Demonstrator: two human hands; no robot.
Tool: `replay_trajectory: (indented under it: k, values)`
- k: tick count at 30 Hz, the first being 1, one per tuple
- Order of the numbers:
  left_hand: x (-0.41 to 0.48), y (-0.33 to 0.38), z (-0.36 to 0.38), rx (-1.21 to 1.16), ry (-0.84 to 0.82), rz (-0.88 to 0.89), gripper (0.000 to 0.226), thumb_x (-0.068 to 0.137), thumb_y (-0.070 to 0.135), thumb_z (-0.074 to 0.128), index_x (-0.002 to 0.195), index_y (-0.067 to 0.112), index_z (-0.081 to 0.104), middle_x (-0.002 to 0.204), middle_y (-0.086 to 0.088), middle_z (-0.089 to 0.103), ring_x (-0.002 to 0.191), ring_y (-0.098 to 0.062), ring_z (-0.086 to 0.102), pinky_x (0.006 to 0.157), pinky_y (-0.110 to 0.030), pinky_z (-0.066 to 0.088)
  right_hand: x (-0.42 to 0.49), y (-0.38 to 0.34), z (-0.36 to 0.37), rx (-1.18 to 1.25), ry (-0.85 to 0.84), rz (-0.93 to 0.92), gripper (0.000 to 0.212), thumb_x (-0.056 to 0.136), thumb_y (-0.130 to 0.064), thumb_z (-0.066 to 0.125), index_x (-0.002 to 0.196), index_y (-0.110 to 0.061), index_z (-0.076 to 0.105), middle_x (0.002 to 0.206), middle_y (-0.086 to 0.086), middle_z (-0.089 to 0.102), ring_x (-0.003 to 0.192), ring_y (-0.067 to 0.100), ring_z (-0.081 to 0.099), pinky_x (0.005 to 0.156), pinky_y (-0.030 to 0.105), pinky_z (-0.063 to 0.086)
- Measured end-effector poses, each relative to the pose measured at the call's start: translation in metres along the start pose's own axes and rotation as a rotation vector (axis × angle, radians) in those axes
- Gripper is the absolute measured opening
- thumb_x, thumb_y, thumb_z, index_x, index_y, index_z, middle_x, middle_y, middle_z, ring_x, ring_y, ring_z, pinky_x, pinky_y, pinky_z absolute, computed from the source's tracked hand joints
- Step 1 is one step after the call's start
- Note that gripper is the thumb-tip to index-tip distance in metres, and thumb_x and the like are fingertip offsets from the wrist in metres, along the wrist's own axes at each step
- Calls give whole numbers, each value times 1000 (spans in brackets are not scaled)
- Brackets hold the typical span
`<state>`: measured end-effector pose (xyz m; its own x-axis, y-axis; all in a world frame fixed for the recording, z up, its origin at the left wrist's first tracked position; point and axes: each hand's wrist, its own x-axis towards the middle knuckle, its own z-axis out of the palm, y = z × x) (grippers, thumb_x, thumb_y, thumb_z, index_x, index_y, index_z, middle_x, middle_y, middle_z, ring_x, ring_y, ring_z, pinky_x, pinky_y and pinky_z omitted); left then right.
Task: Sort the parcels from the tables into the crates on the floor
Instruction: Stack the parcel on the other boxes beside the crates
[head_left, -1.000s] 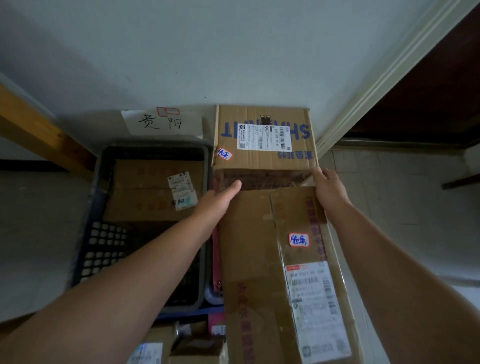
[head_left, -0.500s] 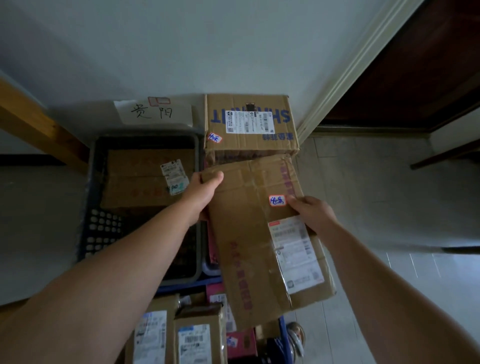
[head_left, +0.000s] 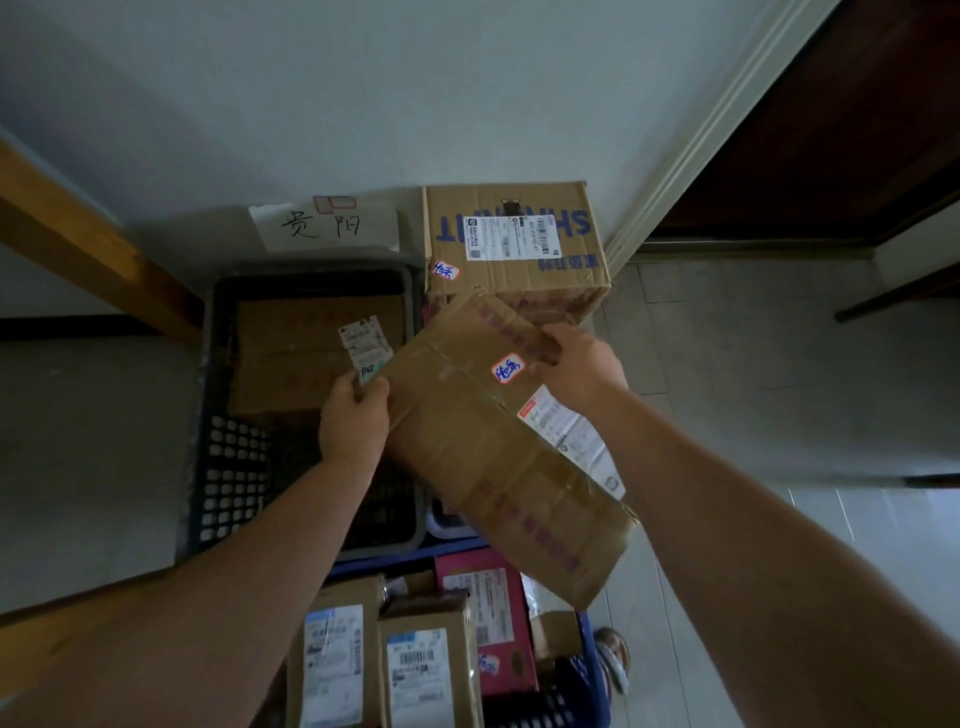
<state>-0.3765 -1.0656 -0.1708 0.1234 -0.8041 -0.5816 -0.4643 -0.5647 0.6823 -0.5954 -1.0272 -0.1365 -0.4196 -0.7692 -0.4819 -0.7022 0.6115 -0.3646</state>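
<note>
Parcel (head_left: 483, 447) gripped between left hand (head_left: 353, 415), right hand (head_left: 582, 366)

Two hands (head_left: 355, 415) (head_left: 582, 366), one held parcel (head_left: 467, 447), one sign (head_left: 324, 226)

Matt creased cardboard parcel (head_left: 498, 457), glossy tape, perforated plastic crate (head_left: 228, 467)

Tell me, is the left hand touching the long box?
Touching. The head view shows the left hand gripping the long box at its near corner, with the thumb lying on the cardboard and no gap between them.
</note>
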Motion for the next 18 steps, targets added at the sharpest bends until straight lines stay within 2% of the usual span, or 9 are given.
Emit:
replay_trajectory:
  k: [3, 5, 7, 8, 9, 11, 13, 16, 18]
  values:
    - [-1, 25, -3, 338, -118, 152, 54, 94, 47, 46, 135, 12, 47, 134, -10, 51, 123, -31, 47, 98, -37, 37, -24, 32, -4, -40, 72, 149, 61, 86, -35, 65, 141, -25, 40, 138, 7, 49, 126, 29, 44, 103, 47, 42]
    - [0, 35, -3, 449, -185, 161, 60, 93, 51, 46, 137, 9, 45, 137, -11, 49, 125, -32, 45, 98, -38, 37, -46, 52, -2, 55, 119, 359, 79, 82, -42, 69, 147, -22, 28, 144, 9, 40, 131, 30, 38, 105, 49, 39]
    - [1, 40, -3, 499, -212, 141, 64, 93, 52, 47, 140, 9, 41, 141, -12, 46, 128, -33, 44, 100, -39, 37, -63, 65, 8, 387, 132, 654, 90, 74, -49, 75, 145, -18, 27, 133, 13, 49, 116, 30, 54, 90, 46, 52]
    - [1, 40, -3, 510, -217, 130, 66, 92, 52, 48, 141, 9, 40, 142, -13, 45, 128, -33, 43, 100, -39, 37, -69, 68, 13, 578, 120, 761, 88, 72, -49, 77, 140, -14, 34, 119, 12, 59, 97, 26, 63, 72, 39, 57]
    - [1, 39, -2, 506, -217, 123, 66, 92, 52, 49, 141, 9, 40, 143, -12, 44, 128, -33, 43, 100, -40, 37, -73, 68, 17, 704, 113, 802, 81, 70, -49, 78, 132, -12, 42, 104, 9, 65, 81, 21, 66, 56, 31, 54]
    - [2, 35, -3, 442, -195, 111, 65, 91, 51, 52, 141, 11, 41, 142, -12, 45, 128, -33, 44, 101, -41, 38, -71, 71, 21, 782, 160, 768, 67, 72, -42, 79, 123, -11, 48, 94, 5, 65, 68, 15, 64, 46, 24, 47]
    - [3, 31, -6, 363, -146, 91, 64, 89, 51, 54, 140, 13, 43, 140, -11, 48, 125, -33, 46, 99, -41, 40, -63, 67, 16, 810, 256, 677, 64, 76, -32, 78, 126, -13, 43, 103, 5, 61, 74, 16, 61, 54, 27, 50]
    - [5, 23, -11, 358, -121, 46, 58, 89, 49, 56, 130, 10, 49, 126, -11, 55, 113, -33, 53, 84, -36, 44, -41, 53, -9, 850, 326, 553, 70, 80, -21, 75, 137, -16, 34, 109, 2, 56, 86, 19, 60, 69, 32, 53]
    - [5, 15, -9, 296, -142, 34, 53, 87, 48, 59, 121, 8, 52, 119, -12, 58, 106, -32, 56, 81, -36, 46, -23, 46, -26, 793, 310, 440, 63, 81, -18, 73, 136, -17, 41, 110, -4, 59, 88, 16, 61, 71, 30, 53]
